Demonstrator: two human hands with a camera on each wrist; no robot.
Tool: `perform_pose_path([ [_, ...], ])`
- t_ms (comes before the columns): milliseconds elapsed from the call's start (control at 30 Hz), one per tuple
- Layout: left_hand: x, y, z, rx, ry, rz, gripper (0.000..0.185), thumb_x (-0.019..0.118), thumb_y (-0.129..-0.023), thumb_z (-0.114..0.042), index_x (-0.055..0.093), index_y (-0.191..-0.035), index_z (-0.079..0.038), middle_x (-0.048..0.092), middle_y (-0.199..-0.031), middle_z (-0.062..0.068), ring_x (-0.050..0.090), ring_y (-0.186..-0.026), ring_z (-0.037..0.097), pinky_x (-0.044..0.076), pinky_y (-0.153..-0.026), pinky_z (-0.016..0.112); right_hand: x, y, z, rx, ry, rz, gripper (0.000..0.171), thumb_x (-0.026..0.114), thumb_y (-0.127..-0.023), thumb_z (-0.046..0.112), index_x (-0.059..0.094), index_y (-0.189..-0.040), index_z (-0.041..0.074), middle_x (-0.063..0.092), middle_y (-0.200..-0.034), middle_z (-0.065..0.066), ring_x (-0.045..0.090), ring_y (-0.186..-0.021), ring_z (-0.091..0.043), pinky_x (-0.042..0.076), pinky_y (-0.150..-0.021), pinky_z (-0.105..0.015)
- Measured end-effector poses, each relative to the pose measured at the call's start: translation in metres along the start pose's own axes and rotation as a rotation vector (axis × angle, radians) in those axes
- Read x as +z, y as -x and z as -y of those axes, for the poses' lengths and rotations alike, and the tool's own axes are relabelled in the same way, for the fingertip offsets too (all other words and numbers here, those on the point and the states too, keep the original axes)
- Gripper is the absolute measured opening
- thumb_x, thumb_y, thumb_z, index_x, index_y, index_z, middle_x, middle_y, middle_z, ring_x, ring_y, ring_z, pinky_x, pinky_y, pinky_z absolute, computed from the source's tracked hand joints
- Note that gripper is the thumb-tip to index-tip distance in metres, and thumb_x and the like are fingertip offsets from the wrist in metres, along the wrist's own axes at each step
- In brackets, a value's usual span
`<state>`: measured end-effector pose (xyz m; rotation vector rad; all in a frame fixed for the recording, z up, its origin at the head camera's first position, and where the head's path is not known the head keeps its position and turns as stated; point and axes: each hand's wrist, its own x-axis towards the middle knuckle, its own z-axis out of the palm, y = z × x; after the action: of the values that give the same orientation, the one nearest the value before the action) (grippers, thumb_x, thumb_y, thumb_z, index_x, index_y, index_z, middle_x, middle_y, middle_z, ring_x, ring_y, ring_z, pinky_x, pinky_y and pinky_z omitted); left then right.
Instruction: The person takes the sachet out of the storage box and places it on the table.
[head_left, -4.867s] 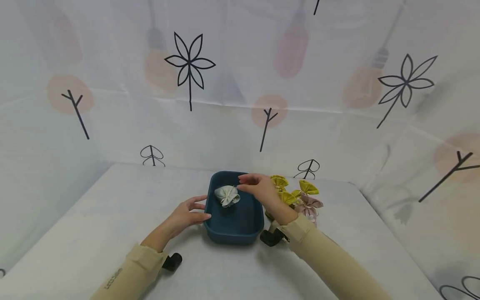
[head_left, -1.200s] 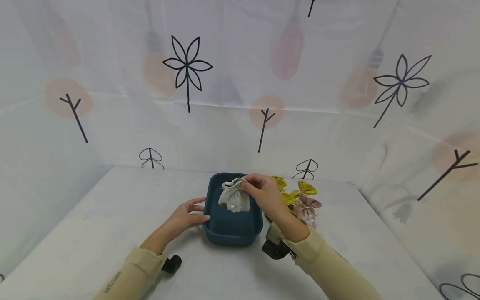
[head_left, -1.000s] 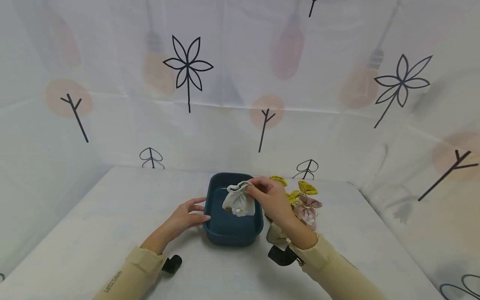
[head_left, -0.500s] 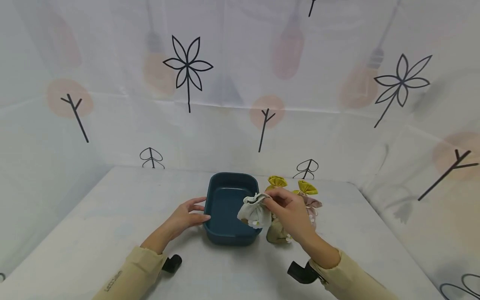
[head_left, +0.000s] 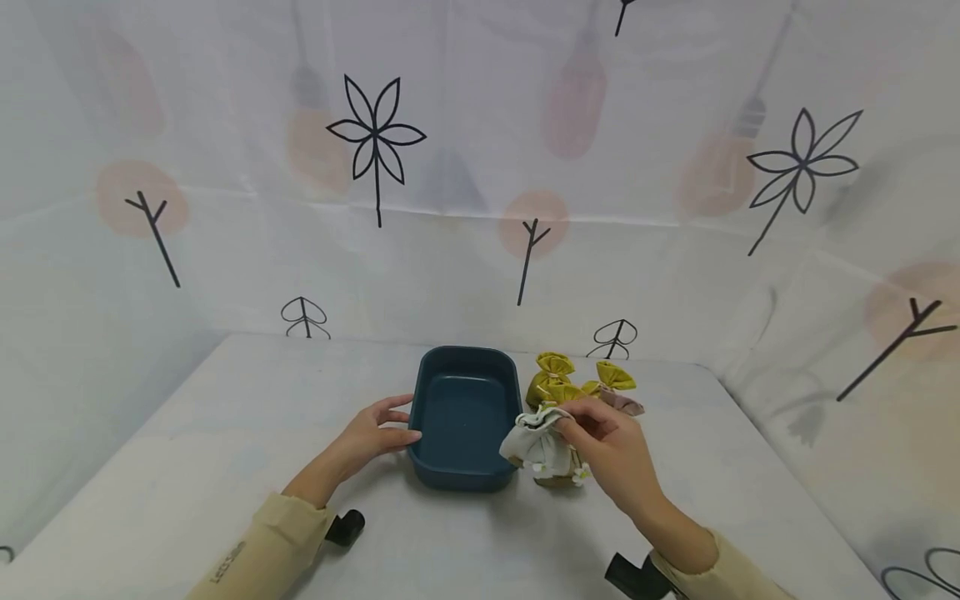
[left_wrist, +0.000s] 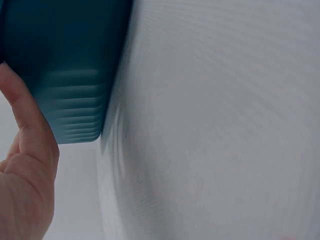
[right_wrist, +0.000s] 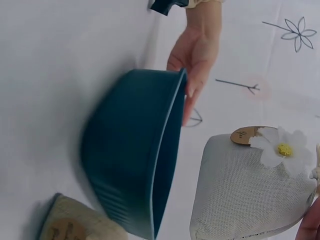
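A pale grey-white drawstring pouch [head_left: 535, 446] hangs by its gathered top from my right hand [head_left: 617, 457], pinched between thumb and fingers just right of the dark teal bin. The right wrist view shows the pouch [right_wrist: 245, 192] close up, with a white fabric flower and a small brown tag. My left hand [head_left: 375, 432] rests against the left side of the teal bin [head_left: 465, 480], its fingers fairly straight and the thumb at the rim. Nothing lies inside the bin. In the left wrist view the thumb [left_wrist: 30, 112] lies along the bin's wall [left_wrist: 75, 75].
Behind the held pouch stand several small pouches: yellow-topped ones [head_left: 553, 365], a pink one [head_left: 624, 402] mostly hidden by my right hand, and an olive-beige one [right_wrist: 80, 225]. A white printed cloth [head_left: 450, 275] rises behind the white tabletop [head_left: 300, 392].
My right hand has lifted the pale pouch out of the bin and carried it right and towards me, past the bin's right rim. The left hand stays at the bin.
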<state>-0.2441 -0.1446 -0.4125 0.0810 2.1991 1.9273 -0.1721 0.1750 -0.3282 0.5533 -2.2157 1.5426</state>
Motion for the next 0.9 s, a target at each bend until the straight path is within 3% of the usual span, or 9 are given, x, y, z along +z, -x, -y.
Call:
perform_pose_path([
  [533,0.002,0.002,-0.001,-0.003,-0.017,0.005,0.071,0.075,-0.079,-0.012,0.04,-0.14,-0.012,0.049,-0.122,0.018,0.06,-0.091,0.021,0.051,-0.082,0.035,-0.025,0.023,-0.018,0.071,0.071,-0.057,0.008,0.061,-0.088,-0.001,0.066,-0.095,-0.001,0.062,-0.092,-0.004,0.058,-0.073,-0.01,0.052,-0.06,-0.023],
  [900,0.002,0.0,-0.001,-0.003,-0.011,0.002,0.072,0.077,-0.077,-0.014,0.041,-0.14,-0.013,0.049,-0.122,0.018,0.061,-0.091,0.021,0.051,-0.082,0.035,-0.039,0.035,-0.032,0.13,0.116,-0.103,0.007,0.06,-0.088,-0.003,0.065,-0.093,-0.005,0.064,-0.085,0.002,0.059,-0.073,-0.005,0.052,-0.06,-0.021],
])
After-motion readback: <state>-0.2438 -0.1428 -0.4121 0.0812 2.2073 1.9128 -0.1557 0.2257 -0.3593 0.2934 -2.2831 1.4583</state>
